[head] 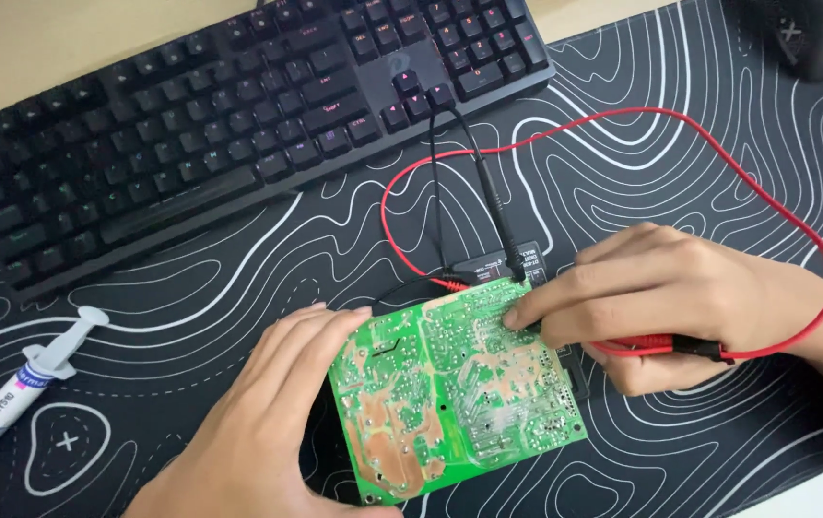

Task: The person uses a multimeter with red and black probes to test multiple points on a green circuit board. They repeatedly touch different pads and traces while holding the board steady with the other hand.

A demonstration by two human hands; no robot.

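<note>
From the head camera, looking down on the desk: the person's left hand (pixel 268 422) is lying flat along the left edge of a green circuit board (pixel 455 393), fingers stretched out and pressing its corner, steadying it rather than closing round it. The board is sitting solder side up on the black desk mat (pixel 680 192) with white contour lines, tilted a little, just in front of a small black meter (pixel 507 261) that is mostly hidden behind it.

The right hand (pixel 661 307) is curling round a red test probe (pixel 666 345), whose handle is running out under the palm to the right, while its fingertips are touching the board's upper right edge. I cannot tell whether the probe tip is meeting a solder joint; the fingers are covering it. The red lead (pixel 623 120) is looping wide across the mat, and the black probe (pixel 498 216) is standing against the board's top edge with its lead trailing off toward the black keyboard (pixel 239 125).

The risk I am seeing: a tip sliding between those crowded joints could bridge two of them, and bare fingertips are resting right on the solder. The red loop could also snag the wrist and tug the probe off its spot. A grey thermal paste syringe (pixel 18 398) is lying well apart at the left, out of the way.
</note>
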